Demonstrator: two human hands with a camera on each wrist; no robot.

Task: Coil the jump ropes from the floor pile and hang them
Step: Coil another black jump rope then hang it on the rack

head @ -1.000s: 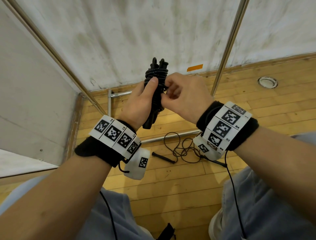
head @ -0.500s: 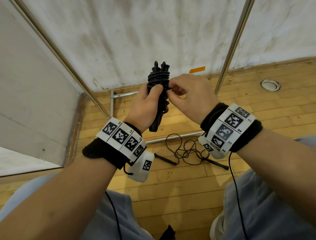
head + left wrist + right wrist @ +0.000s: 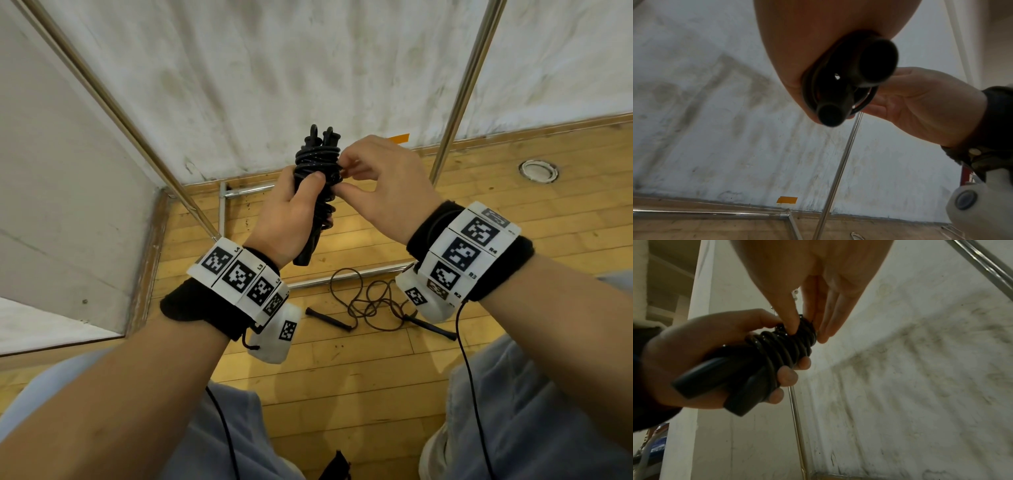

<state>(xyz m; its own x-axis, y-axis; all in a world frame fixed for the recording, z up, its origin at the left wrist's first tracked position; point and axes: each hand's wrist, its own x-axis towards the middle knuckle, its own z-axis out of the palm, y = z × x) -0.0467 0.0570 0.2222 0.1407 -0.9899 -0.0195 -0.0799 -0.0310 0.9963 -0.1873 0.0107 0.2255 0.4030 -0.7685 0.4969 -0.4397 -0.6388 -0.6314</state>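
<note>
Wooden floor [image 3: 342,377] by a white wall [image 3: 274,68], loose rope [image 3: 370,301] below
Gripped coiled rope [image 3: 317,164] in left hand [image 3: 291,219]; pinched its wraps with right hand [image 3: 383,185]

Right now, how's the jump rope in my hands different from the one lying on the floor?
The held jump rope is wound in tight turns around its two paired handles; the floor jump rope sprawls in loose tangled loops with its handles apart. The held one is up in the air, gripped by the left hand while the right hand pinches its top turns; the floor one lies untouched on the wooden floor. Both have dark handles.
</note>
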